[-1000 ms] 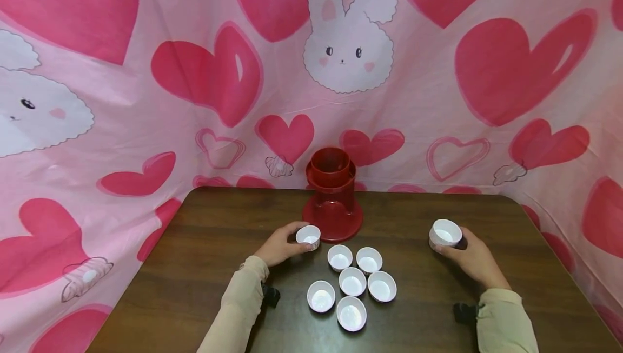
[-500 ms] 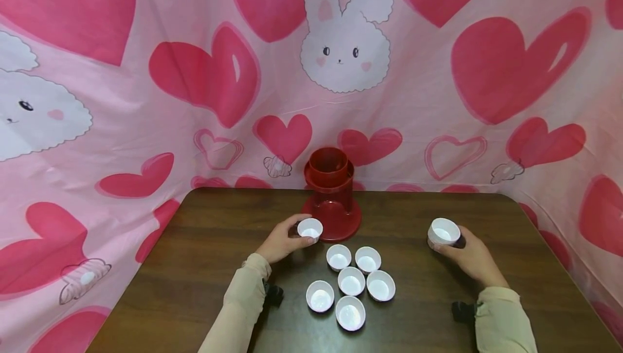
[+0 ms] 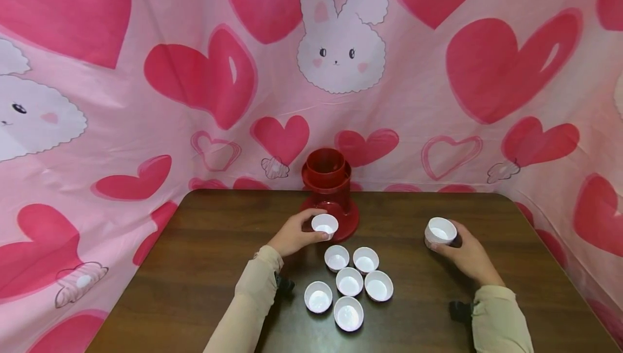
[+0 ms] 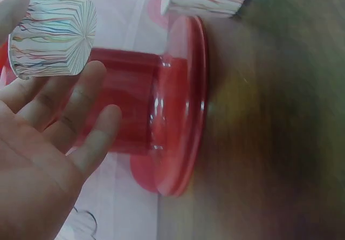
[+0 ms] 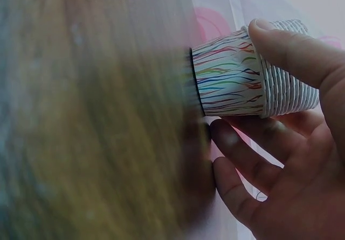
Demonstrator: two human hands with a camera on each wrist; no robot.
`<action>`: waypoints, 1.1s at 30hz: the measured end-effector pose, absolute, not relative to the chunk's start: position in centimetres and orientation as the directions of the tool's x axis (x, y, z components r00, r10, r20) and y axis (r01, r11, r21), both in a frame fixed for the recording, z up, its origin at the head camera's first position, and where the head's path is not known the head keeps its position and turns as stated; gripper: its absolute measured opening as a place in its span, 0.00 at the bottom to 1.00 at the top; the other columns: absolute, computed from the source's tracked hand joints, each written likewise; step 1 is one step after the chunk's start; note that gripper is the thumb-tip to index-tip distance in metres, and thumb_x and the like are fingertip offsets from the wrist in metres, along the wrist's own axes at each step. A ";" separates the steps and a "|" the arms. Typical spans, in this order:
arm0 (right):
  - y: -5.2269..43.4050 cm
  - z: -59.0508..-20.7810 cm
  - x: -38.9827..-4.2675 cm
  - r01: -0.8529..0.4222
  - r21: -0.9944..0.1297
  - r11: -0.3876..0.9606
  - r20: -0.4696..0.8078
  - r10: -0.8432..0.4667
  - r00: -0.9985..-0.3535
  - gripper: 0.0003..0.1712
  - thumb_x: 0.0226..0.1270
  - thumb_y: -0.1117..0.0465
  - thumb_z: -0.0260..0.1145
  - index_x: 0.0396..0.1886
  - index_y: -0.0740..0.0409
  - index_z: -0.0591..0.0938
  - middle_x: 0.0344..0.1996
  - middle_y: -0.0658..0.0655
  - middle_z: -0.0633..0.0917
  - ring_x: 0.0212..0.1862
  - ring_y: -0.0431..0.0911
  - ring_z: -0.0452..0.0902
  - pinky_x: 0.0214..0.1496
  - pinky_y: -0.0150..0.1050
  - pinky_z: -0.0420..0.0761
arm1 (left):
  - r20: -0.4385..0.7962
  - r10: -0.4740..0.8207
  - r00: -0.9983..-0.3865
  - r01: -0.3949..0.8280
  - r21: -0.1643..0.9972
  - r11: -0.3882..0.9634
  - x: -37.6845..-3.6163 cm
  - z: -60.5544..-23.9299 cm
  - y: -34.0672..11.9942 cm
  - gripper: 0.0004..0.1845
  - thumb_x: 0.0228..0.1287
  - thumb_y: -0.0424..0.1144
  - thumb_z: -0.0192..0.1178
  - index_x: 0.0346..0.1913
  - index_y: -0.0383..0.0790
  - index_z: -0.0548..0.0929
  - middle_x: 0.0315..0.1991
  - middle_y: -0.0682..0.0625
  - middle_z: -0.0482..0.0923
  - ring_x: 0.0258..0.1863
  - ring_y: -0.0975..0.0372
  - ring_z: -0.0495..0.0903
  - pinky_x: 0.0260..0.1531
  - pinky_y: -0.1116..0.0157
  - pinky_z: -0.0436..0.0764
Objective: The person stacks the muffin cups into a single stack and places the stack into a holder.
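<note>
My left hand (image 3: 305,232) pinches one small white paper cup (image 3: 324,225) right in front of the red stand (image 3: 330,196) at the table's back middle. In the left wrist view the cup (image 4: 51,35) shows coloured stripes and sits between thumb and fingers, close to the red stand (image 4: 161,110). At the right of the table, my right hand (image 3: 450,245) holds a nested stack of cups (image 3: 440,232) just above the wood. The right wrist view shows my thumb on top of the striped stack (image 5: 248,75) and the other fingers (image 5: 242,148) beneath it.
Several loose white cups (image 3: 349,281) lie in a cluster near the table's front middle, between my arms. The dark wooden table (image 3: 204,266) is backed on all sides by a pink cloth with hearts and rabbits (image 3: 340,45).
My left hand has carried its cup to the right and farther back, up to the red stand's base. The right hand with its stack has barely shifted.
</note>
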State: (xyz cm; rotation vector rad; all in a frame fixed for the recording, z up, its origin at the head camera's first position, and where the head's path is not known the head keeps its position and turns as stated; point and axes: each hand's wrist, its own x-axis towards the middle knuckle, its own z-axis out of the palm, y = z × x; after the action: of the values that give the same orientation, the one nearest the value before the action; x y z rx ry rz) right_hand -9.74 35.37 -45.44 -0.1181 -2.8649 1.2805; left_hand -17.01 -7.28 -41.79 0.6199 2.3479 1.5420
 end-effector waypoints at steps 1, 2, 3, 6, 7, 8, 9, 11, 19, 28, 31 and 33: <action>35.4 -45.5 -9.7 0.066 -0.749 0.659 -0.026 0.071 -0.997 0.52 0.63 0.49 0.75 0.71 0.75 0.59 0.64 0.80 0.67 0.64 0.74 0.63 0.62 0.73 0.61 | 0.014 0.497 -0.868 0.213 0.913 0.347 -17.1 -41.6 -7.0 0.32 0.59 0.47 0.74 0.66 0.49 0.78 0.60 0.51 0.77 0.59 0.53 0.73 0.60 0.47 0.73; 35.4 -45.5 -9.7 0.063 -0.752 0.656 -0.021 0.071 -0.997 0.51 0.63 0.49 0.75 0.71 0.75 0.59 0.64 0.80 0.67 0.64 0.74 0.63 0.62 0.73 0.61 | 0.011 0.503 -0.864 0.219 0.909 0.356 -17.2 -41.5 -6.6 0.32 0.58 0.47 0.74 0.66 0.50 0.78 0.60 0.52 0.77 0.60 0.54 0.72 0.60 0.47 0.73; 35.4 -45.5 -9.7 0.064 -0.753 0.654 -0.021 0.074 -0.997 0.51 0.63 0.49 0.75 0.71 0.75 0.59 0.64 0.80 0.67 0.64 0.74 0.63 0.62 0.73 0.61 | 0.018 0.513 -0.858 0.234 0.904 0.359 -17.3 -41.4 -6.2 0.32 0.58 0.47 0.74 0.66 0.49 0.78 0.61 0.53 0.77 0.61 0.54 0.72 0.61 0.47 0.72; 35.5 -45.7 -9.7 0.060 -0.752 0.657 -0.014 0.074 -0.997 0.49 0.63 0.49 0.75 0.70 0.75 0.61 0.63 0.80 0.69 0.63 0.73 0.64 0.62 0.73 0.62 | 0.033 0.537 -0.843 0.275 0.884 0.378 -17.6 -41.0 -5.0 0.32 0.58 0.47 0.74 0.66 0.47 0.78 0.62 0.54 0.76 0.63 0.56 0.70 0.64 0.48 0.69; 35.5 -45.7 -9.7 0.057 -0.751 0.658 -0.011 0.074 -0.997 0.49 0.63 0.50 0.75 0.69 0.75 0.62 0.62 0.80 0.69 0.63 0.73 0.65 0.62 0.73 0.62 | 0.038 0.545 -0.838 0.287 0.879 0.380 -17.6 -40.8 -4.6 0.32 0.58 0.46 0.74 0.66 0.47 0.78 0.62 0.54 0.76 0.63 0.57 0.70 0.64 0.49 0.69; 35.4 -45.7 -9.7 0.056 -0.750 0.659 -0.010 0.074 -0.997 0.48 0.63 0.50 0.75 0.69 0.75 0.62 0.62 0.80 0.70 0.63 0.74 0.65 0.61 0.73 0.62 | 0.044 0.553 -0.832 0.300 0.874 0.382 -17.7 -40.6 -4.3 0.32 0.58 0.46 0.74 0.66 0.47 0.78 0.62 0.54 0.76 0.62 0.57 0.71 0.64 0.50 0.69; 35.4 -45.7 -9.7 0.057 -0.751 0.657 -0.011 0.074 -0.997 0.48 0.63 0.50 0.75 0.69 0.75 0.62 0.62 0.80 0.70 0.63 0.73 0.65 0.62 0.72 0.62 | 0.053 0.562 -0.825 0.315 0.870 0.380 -17.7 -40.4 -3.9 0.32 0.58 0.45 0.74 0.66 0.46 0.78 0.61 0.54 0.77 0.62 0.57 0.71 0.64 0.50 0.69; 35.2 -45.7 -9.7 0.055 -0.751 0.658 -0.009 0.073 -0.997 0.48 0.63 0.50 0.75 0.69 0.75 0.63 0.62 0.80 0.70 0.63 0.73 0.65 0.62 0.72 0.63 | 0.057 0.575 -0.816 0.334 0.859 0.389 -17.7 -40.1 -3.2 0.32 0.58 0.45 0.74 0.66 0.46 0.78 0.59 0.54 0.78 0.59 0.58 0.72 0.63 0.52 0.71; 34.6 -45.4 -9.9 0.061 -0.752 0.656 -0.032 0.057 -0.998 0.49 0.62 0.48 0.76 0.69 0.74 0.63 0.63 0.79 0.70 0.64 0.73 0.65 0.61 0.73 0.62 | 0.057 0.590 -0.805 0.365 0.832 0.417 -17.9 -39.1 -0.7 0.31 0.57 0.47 0.75 0.64 0.47 0.78 0.56 0.56 0.79 0.54 0.60 0.75 0.60 0.52 0.73; 34.0 -45.7 -10.2 0.022 -0.765 0.644 0.000 0.034 -0.999 0.45 0.60 0.51 0.77 0.67 0.72 0.67 0.59 0.76 0.75 0.61 0.71 0.69 0.61 0.71 0.65 | 0.059 0.614 -0.787 0.389 0.821 0.419 -18.5 -38.4 2.5 0.33 0.56 0.48 0.76 0.66 0.50 0.78 0.59 0.58 0.77 0.57 0.63 0.74 0.62 0.58 0.72; 33.8 -45.8 -10.3 -0.002 -0.771 0.636 0.025 0.027 -0.999 0.43 0.59 0.53 0.78 0.66 0.71 0.69 0.57 0.75 0.77 0.59 0.69 0.71 0.61 0.69 0.66 | 0.041 0.610 -0.792 0.379 0.815 0.438 -18.6 -38.3 3.9 0.34 0.56 0.49 0.76 0.66 0.53 0.78 0.60 0.59 0.77 0.57 0.63 0.74 0.61 0.59 0.73; 33.7 -45.8 -10.3 -0.012 -0.777 0.629 0.034 0.023 -0.999 0.43 0.59 0.53 0.78 0.65 0.71 0.70 0.57 0.74 0.77 0.59 0.68 0.72 0.61 0.68 0.67 | 0.036 0.617 -0.786 0.382 0.813 0.439 -18.7 -38.2 5.0 0.34 0.56 0.49 0.76 0.66 0.52 0.78 0.59 0.59 0.78 0.56 0.64 0.74 0.59 0.59 0.75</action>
State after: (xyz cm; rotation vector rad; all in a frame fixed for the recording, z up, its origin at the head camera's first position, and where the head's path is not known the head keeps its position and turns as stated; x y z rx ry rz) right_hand -10.29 33.68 -45.77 -0.0089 -2.7988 1.3358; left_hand -18.67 5.00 -38.20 0.8649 2.4275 1.2679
